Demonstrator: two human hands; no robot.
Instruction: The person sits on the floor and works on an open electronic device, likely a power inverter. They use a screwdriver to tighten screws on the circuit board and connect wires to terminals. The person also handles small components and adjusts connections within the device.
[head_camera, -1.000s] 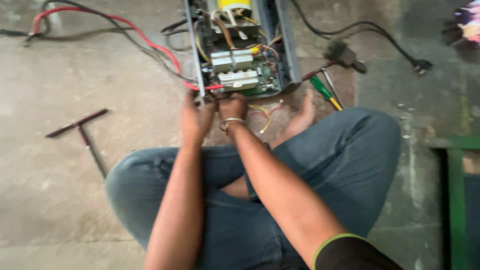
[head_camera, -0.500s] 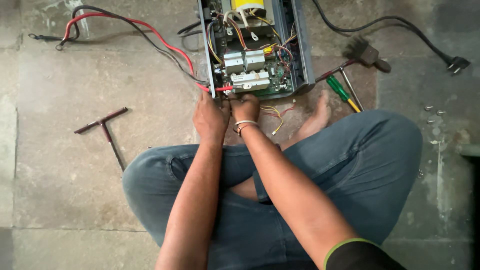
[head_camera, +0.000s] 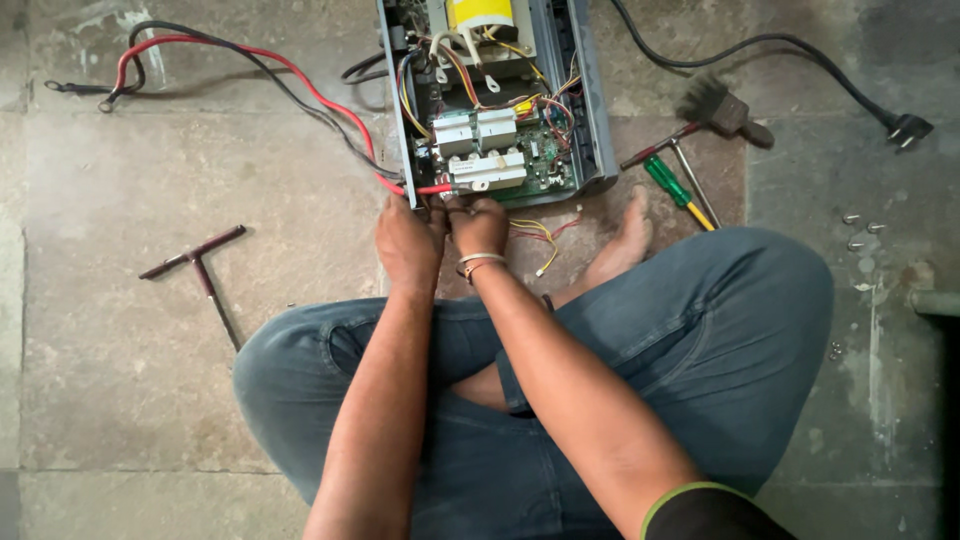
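Note:
An opened grey electrical box (head_camera: 592, 120) lies on the stone floor in front of my crossed legs, its circuit board (head_camera: 540, 165), white blocks and coloured wires exposed. My left hand (head_camera: 408, 243) and my right hand (head_camera: 478, 226), with a bangle on the wrist, sit side by side at the box's near edge. Their fingers are curled around the red wire (head_camera: 435, 189) that comes out there. The fingertips are hidden behind the knuckles.
Red and black cables (head_camera: 250, 60) trail to the left. A T-shaped wrench (head_camera: 200, 262) lies on the floor at left. A green-handled screwdriver (head_camera: 668, 182), a brush (head_camera: 725, 108), a black plug cord (head_camera: 905, 128) and small screws (head_camera: 858, 230) lie at right.
The view has shifted, so the box and hands now sit further right and lower in frame. Both hands stay at the box's near edge with little change.

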